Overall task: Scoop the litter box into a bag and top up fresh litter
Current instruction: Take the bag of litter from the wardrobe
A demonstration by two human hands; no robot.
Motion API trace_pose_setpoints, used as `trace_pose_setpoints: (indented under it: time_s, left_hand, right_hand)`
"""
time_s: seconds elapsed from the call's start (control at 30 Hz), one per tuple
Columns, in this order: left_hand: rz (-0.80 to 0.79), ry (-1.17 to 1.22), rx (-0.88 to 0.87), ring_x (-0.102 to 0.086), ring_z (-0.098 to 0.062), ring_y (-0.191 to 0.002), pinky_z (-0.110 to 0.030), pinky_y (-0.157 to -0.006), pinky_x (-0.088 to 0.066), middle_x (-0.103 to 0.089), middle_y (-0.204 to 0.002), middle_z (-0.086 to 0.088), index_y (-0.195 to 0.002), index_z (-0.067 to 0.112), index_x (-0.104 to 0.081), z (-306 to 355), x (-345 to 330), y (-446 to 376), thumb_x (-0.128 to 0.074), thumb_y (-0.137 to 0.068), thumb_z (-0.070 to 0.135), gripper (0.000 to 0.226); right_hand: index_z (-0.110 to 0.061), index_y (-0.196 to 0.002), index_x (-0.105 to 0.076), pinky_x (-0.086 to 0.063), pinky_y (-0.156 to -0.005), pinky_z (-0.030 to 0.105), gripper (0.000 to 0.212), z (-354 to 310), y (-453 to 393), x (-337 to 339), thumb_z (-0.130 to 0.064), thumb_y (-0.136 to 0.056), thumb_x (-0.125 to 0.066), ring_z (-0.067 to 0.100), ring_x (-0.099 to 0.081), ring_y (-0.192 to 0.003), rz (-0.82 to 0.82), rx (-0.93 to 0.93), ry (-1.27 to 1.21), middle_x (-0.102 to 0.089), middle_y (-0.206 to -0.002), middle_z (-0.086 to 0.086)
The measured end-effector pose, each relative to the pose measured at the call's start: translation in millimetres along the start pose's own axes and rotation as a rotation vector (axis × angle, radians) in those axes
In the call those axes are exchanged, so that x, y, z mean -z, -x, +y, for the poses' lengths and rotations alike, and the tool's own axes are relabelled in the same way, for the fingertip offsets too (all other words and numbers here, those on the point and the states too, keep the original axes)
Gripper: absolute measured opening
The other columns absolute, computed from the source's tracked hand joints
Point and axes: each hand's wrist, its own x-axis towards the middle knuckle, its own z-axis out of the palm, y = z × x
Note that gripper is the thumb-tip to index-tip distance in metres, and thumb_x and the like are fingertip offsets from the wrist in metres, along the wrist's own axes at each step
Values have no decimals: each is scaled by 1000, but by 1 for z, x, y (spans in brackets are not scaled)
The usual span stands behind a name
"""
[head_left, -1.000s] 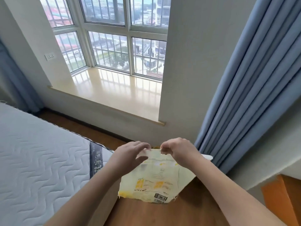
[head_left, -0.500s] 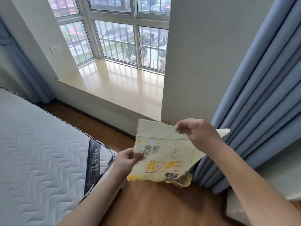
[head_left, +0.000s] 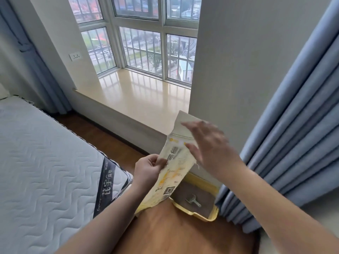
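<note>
Bedroom corner, wood-look floor (head_left: pixel 165 233), glossy beige window sill (head_left: pixel 139 96) under a barred window. Landmark: yellow litter box (head_left: pixel 211 216) on the floor, a shallow rectangular plastic tray with its far side hidden behind the bag and its right edge tucked under the blue pleated curtain (head_left: pixel 293 125). Inside it, dark grainy litter with a small grey slotted scoop (head_left: pixel 193 201) lying on top. Above and left of the box, pale yellow litter bag (head_left: pixel 172 173), flat and crinkly, with a barcode near the bottom, print too small to read, lower corner cut off behind my arm. My left hand (head_left: pixel 146 171) pinches the bag's left edge, thumb on front. My right hand (head_left: pixel 207 145) is motion-blurred by the bag's upper right, fingers spread; can't tell if it touches the bag. Left of the box, quilted white mattress (head_left: pixel 45 171) with wavy stitching and a dark label strip.
</note>
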Motion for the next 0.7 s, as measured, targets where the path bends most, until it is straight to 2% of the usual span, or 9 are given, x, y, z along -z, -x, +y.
trace_pose_setpoints:
  time_s: [0.1,0.2,0.27,0.33,0.4,0.47,0.57,0.7]
  left_hand:
    - [40,-66,-29,-65,-15,-62,-40,-62,-50,-71,-65,7,-72,24,-75,1,2,0,-66,-89,34,21]
    - [38,-86,-42,-48,-8,-50,-33,-55,-39,-62,-52,8,-59,25,-68,1,3,2,-67,-90,32,32]
    - [37,-92,-39,-38,-9,-47,-33,-54,-33,-51,-45,9,-51,27,-61,-1,4,2,-68,-89,30,39]
    - [33,-66,-40,-35,-10,-48,-33,-54,-32,-47,-45,5,-51,25,-60,-4,2,4,-70,-88,30,39]
    - [31,-57,-38,-37,-10,-50,-34,-54,-33,-53,-51,-5,-58,19,-66,-7,-3,7,-70,-85,36,32]
    - [42,-61,-36,-40,-10,-52,-35,-54,-34,-58,-57,-9,-64,16,-68,-12,-9,9,-70,-83,40,31]
    - [30,-44,-17,-42,-11,-53,-35,-55,-33,-59,-57,-9,-65,16,-69,-17,-18,11,-70,-82,42,31]
    - [37,-59,-30,-47,-6,-53,-33,-55,-38,-60,-55,8,-65,23,-68,-20,-22,17,-69,-86,37,26]
  right_hand:
    - [-14,-133,-47,-47,-95,40,63,-19,-13,-23,-11,-76,-73,25,-60,-106,-50,183,70,-61,-116,4]
    - [-9,-130,-53,-39,-106,38,60,-23,-24,-50,-8,-72,-65,26,-59,-113,-157,323,124,-63,-115,7]
    - [-9,-122,-59,-32,-112,37,47,-20,-27,-66,-8,-75,-65,26,-59,-114,-232,371,193,-65,-111,7]
    - [-11,-102,-67,-29,-113,36,27,-17,-30,-75,-6,-76,-62,25,-62,-103,-267,396,270,-68,-94,5]
    - [-15,-75,-68,-37,-109,37,13,-16,-36,-74,-4,-68,-66,22,-64,-80,-310,421,316,-64,-71,1]
    - [-20,-62,-67,-45,-103,35,14,-13,-41,-72,-7,-63,-70,19,-59,-65,-359,448,392,-59,-61,-3]
    - [-22,-61,-66,-51,-86,34,15,-5,-40,-72,-12,-62,-77,19,-56,-60,-447,449,417,-58,-59,-5]
    - [-23,-64,-67,-51,-74,32,14,0,-35,-75,-12,-68,-75,19,-56,-62,-464,412,280,-60,-63,-6]
